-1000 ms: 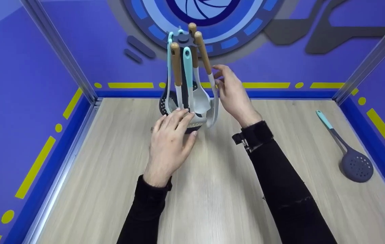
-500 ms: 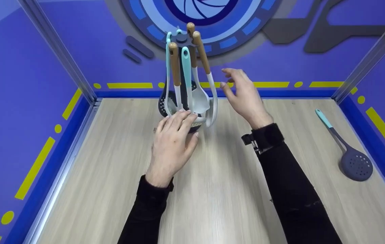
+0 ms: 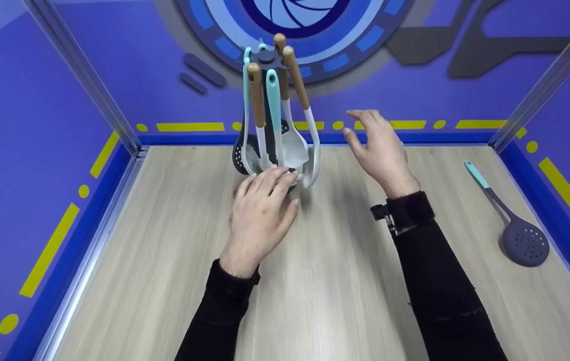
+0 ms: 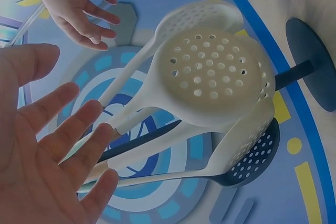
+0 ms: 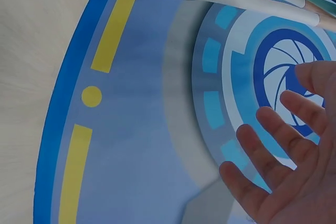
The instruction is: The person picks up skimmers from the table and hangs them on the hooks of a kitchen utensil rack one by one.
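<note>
A dark utensil stand [image 3: 266, 59] at the back of the table bears several hanging utensils with wooden or mint-green handles. In the left wrist view, a pale skimmer [image 4: 210, 69] with round holes faces the palm, a black skimmer [image 4: 254, 156] hangs beyond, and the stand's round base [image 4: 312, 64] shows at right. My left hand [image 3: 260, 215] is in front of the utensils' lower ends, fingers spread and holding nothing. To the right of the stand, my right hand [image 3: 380, 150] is raised with loosely bent fingers, apart from the nearest white utensil [image 3: 313, 145].
A dark skimmer [image 3: 526, 243] with a mint-green handle lies on the right side of the wooden table [image 3: 315, 291]. Blue patterned panels [image 3: 29, 150] enclose the back and both sides, with metal corner posts [image 3: 84, 75].
My right hand has drawn away from the white utensil, to the right and slightly down. The left hand has shifted slightly right and down, still in front of the stand.
</note>
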The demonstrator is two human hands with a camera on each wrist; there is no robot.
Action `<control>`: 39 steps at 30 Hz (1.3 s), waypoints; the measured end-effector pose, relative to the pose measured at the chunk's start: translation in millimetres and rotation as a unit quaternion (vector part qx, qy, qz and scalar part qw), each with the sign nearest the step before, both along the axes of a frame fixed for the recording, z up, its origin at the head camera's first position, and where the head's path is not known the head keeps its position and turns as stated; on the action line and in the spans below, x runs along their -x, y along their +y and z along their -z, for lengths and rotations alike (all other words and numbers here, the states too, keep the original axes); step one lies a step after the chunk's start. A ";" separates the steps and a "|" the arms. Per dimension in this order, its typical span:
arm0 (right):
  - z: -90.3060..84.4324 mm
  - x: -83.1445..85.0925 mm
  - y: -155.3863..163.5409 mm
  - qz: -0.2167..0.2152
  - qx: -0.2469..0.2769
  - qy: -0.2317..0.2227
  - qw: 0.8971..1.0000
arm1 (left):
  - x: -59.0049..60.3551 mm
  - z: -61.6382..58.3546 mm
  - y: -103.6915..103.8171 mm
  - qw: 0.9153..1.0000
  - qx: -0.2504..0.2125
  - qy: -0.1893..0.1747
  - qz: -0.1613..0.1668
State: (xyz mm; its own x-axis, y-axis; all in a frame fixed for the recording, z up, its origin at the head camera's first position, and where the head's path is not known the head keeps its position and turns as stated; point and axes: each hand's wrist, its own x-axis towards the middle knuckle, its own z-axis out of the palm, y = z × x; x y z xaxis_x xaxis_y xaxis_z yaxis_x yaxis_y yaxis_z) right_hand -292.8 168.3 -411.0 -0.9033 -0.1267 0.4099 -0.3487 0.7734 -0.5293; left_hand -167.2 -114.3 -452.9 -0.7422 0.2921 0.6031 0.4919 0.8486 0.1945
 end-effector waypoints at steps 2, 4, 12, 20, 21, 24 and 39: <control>2.8 -1.5 3.2 0.006 -0.007 -0.002 1.000 | 0.2 1.4 1.3 1.000 0.004 -0.002 0.001; 5.6 -2.7 6.5 0.011 -0.012 -0.004 1.000 | 0.6 3.1 2.9 1.000 0.006 -0.002 0.002; 16.4 -9.2 22.9 0.036 -0.026 -0.019 0.999 | 2.4 8.7 11.5 1.000 0.010 0.007 0.012; 28.6 -15.4 37.4 0.058 -0.033 -0.024 0.997 | 3.1 15.3 17.6 0.999 0.023 0.015 0.021; 30.2 -16.0 39.4 0.060 -0.032 -0.025 0.997 | 3.1 16.2 18.4 0.999 0.025 0.016 0.022; 34.6 -18.3 45.4 0.069 -0.032 -0.026 0.997 | 2.9 18.6 21.4 0.999 0.033 0.016 0.023; 55.2 -34.5 74.6 0.098 -0.027 -0.037 0.994 | 2.6 28.0 34.7 0.998 0.057 0.016 0.031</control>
